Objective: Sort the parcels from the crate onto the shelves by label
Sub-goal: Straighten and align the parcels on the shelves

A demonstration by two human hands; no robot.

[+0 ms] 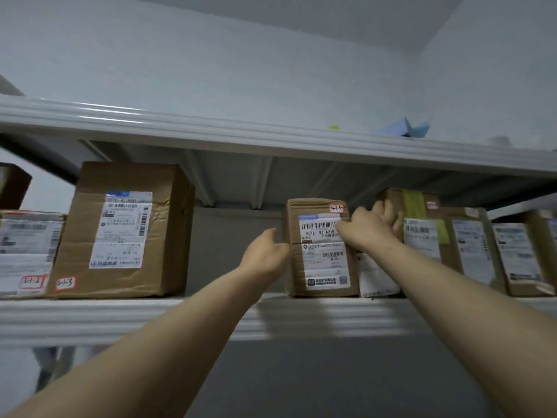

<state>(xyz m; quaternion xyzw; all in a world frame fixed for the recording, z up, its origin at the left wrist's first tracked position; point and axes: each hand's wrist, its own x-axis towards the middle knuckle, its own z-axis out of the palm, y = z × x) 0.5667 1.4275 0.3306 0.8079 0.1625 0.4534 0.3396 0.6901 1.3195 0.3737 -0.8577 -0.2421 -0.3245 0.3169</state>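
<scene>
Parcel 5-1-2 (pixel 27 251) stands far out to the left of the left grip on the shelf (pixel 120 318). The large parcel 5-1-3 (pixel 126 230) is just beside it. Both have their printed labels and handwritten red-bordered tags facing forward, presumably so the numbers can be read in order. Between parcel 5-1-3 and the left grip (pixel 265 254) lies a bare stretch of shelf. The left grip is loosely spread, thumb up and fingers relaxed, at the left edge of parcel 5-1-4 (pixel 319 251). Whether it touches the cardboard I cannot tell, but it looks placed to steady or square that side. Parcel 5-1-4, the one in hand, is upright on the shelf between the two grips, its tag at the top right corner. The right grip (pixel 370 227) pinches it, thumb across the front label and fingers curled round the upper right edge, a hold that suits sliding it into line. Just below the right grip a white soft packet (pixel 376 276) stands beside the parcel. Behind the grip is a box with green tape (pixel 413 206), and further right more labelled parcels (pixel 470 245) fill the row. By the tags this slot follows 5-1-3, so the placing seems nearly done. The crate is not in view.
</scene>
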